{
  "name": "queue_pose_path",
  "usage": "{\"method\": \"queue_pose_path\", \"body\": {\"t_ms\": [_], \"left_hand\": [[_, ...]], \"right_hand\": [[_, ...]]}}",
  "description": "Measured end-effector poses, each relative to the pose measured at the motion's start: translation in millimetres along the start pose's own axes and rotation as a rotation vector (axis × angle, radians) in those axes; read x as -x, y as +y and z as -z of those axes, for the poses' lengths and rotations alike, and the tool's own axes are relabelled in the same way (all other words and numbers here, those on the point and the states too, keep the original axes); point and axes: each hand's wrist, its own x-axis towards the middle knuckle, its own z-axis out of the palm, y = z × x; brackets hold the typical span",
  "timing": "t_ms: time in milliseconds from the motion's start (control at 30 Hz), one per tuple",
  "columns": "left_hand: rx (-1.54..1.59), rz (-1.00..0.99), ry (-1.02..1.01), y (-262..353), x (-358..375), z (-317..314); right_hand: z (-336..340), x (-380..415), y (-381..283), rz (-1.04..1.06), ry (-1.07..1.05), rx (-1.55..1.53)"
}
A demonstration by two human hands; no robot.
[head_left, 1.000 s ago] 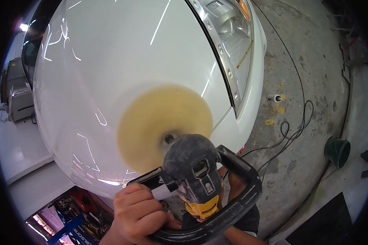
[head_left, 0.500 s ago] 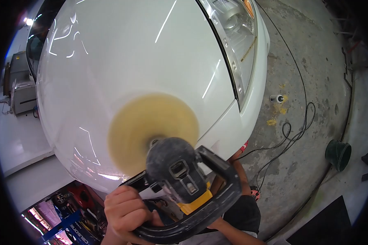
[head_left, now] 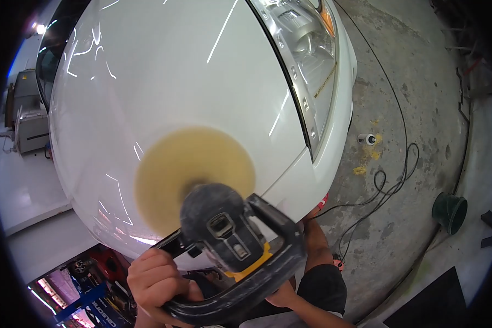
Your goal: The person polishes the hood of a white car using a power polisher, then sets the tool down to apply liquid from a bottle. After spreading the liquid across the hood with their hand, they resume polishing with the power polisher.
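A black and yellow rotary polisher (head_left: 216,218) is held over the white car hood (head_left: 164,82). Its round yellow pad (head_left: 197,158) is smeared by spinning and appears to lie against the paint. My left hand (head_left: 158,281) is closed around the left side of the polisher's black loop handle (head_left: 240,295). Lower down, behind that handle, my right hand (head_left: 281,295) grips the rear of the polisher; its fingers are mostly hidden. To the right of the pad are the hood seam and the headlight (head_left: 306,49).
A black power cord (head_left: 404,120) loops across the concrete floor (head_left: 388,229) at right. A bottle (head_left: 367,139) stands there beside yellow smears. Further right is a dark green bucket (head_left: 450,213). My legs (head_left: 317,246) are close to the bumper.
The polisher and both hands have shifted slightly left in view. The pad stays blurred with spin. The view of the car and floor has also shifted a little.
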Motion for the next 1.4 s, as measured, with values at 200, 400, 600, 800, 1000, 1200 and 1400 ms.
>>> {"method": "queue_pose_path", "body": {"t_ms": [200,400,600,800,1000,1200,1400], "left_hand": [[-0.020,-0.008,-0.009,3.6,-13.2,-4.0],[0.036,-0.124,-0.088,4.5,-54.6,-25.3],[0.069,-0.175,-0.262,8.0,-89.4,-41.1],[0.066,-0.184,-0.306,13.0,-93.9,-45.5],[0.040,-0.146,-0.239,16.3,-55.0,-33.1],[-0.035,-0.008,-0.048,11.6,-19.4,-25.1],[0.077,-0.096,-0.205,10.9,-54.6,-36.8]], "right_hand": [[13.3,-9.3,0.5,-0.069,-0.099,-0.212],[10.3,-2.0,26.1,-0.072,0.184,-0.391],[2.6,4.1,44.1,-0.141,0.225,-0.477],[-10.0,8.2,52.1,-0.190,0.250,-0.564],[-0.5,14.5,45.9,-0.223,0.272,-0.707],[43.5,-0.2,4.6,-0.143,-0.054,-0.220],[36.9,13.4,53.0,-0.073,0.023,-0.070]]}}
